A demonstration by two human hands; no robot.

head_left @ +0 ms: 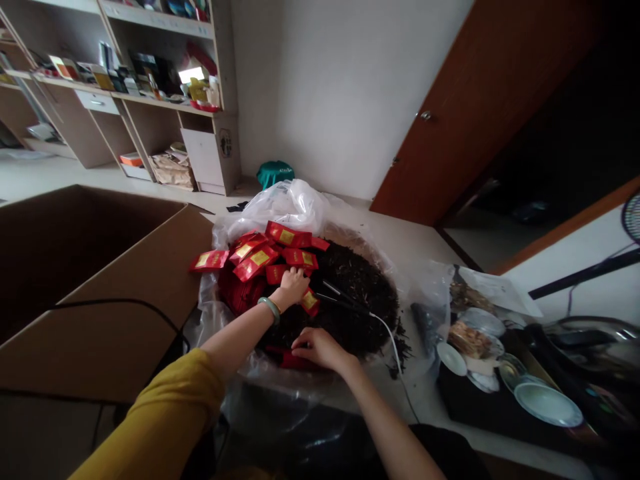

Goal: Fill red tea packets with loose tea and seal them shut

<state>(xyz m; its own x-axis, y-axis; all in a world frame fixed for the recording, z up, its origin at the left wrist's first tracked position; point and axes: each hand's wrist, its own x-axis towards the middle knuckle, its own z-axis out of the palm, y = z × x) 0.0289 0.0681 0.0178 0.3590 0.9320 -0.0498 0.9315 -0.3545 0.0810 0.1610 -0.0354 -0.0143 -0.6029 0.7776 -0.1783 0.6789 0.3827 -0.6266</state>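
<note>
**Both hands in the tray of tea and red packets**

My left hand (293, 283) is at the middle of the round tray (350, 233), knuckles up and fingers curled down where the heap of red packets (260, 257) meets the loose dark tea (355, 280). One packet (310, 301) sticks out just beside my fingers. I cannot tell whether I am gripping it or only pressing on it. A green bangle (270, 308) sits on that wrist.

My right hand (320, 347) lies palm down at the tray's near edge, fingers laid over a few more red packets (290, 361). Whether they pinch anything is hidden.

The big heap fills the tray's left and far-left part. A stray packet (209, 260) hangs past the left edge. The tea covers the right half.

Between my hands and the tea's right side, a dark slim tool (340, 297) lies across the leaves. Its white cord (393, 343) trails over the near right edge, close to my right wrist. Clear plastic sheeting (285, 203) lines the tray and bunches up at its far edge.

An open cardboard box (125, 287) stands against the tray's left side, with a black cable (125, 303) draped over its flap. To the right, well apart from my hands, sit a small white bowl (451, 359) and stacked plates (547, 403). Shelves (150, 100) and a brown door (475, 100) stand at the back.
</note>
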